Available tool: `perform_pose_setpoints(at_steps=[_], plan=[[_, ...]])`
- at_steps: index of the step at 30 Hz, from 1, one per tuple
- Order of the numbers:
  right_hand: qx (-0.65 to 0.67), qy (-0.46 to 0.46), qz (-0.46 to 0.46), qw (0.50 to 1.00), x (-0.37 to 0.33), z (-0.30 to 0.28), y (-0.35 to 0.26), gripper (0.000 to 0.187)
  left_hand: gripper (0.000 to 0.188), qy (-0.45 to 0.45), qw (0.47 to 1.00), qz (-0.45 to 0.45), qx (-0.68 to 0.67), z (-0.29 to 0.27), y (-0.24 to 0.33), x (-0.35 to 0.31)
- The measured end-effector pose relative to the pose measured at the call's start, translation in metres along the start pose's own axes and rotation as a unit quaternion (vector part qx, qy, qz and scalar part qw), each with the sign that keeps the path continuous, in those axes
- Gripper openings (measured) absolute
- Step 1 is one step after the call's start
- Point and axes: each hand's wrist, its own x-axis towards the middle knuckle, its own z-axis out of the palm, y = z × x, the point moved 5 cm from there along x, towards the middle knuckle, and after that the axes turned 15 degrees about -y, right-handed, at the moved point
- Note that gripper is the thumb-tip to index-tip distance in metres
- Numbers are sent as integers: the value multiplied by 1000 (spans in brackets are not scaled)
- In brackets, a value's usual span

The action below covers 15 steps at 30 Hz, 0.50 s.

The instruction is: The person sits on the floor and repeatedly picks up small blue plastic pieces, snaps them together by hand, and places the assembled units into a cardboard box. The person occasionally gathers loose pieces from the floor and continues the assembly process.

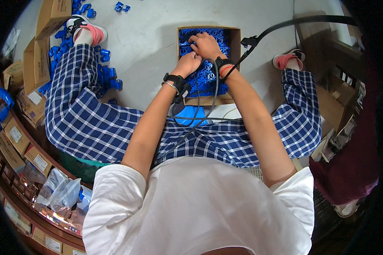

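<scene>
A cardboard box (236, 40) stands between my legs, packed with rows of blue plastic pipe fittings (195, 87). My left hand (189, 63) is over the middle of the box, its fingers curled closed; whatever they hold, if anything, is hidden under them. Just beyond and to its right, my right hand (206, 45) lies across the fittings with bent fingers spread a little apart, touching the upper rows. No separate piece shows in it. Both wrists wear black bands, and a dark cable (217, 80) loops down from them over the fittings.
Loose blue fittings (104, 76) are heaped along the floor inside my left leg. Open cartons (36, 63) stand at the left. A thick black cable (302, 19) arches in from the right. Shelves with boxes and plastic bags (61, 191) line the lower left. Another person's maroon clothing (349, 174) shows at right.
</scene>
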Motion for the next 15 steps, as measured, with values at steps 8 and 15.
perform_pose_setpoints(at_steps=[8,15], plan=[[17,4,1,1000,4,8,4,18,45,-18,1000,-6,10,0,-1,0],[14,-1,0,1000,8,9,3,16,41,-10,1000,-2,10,0,-6,3]])
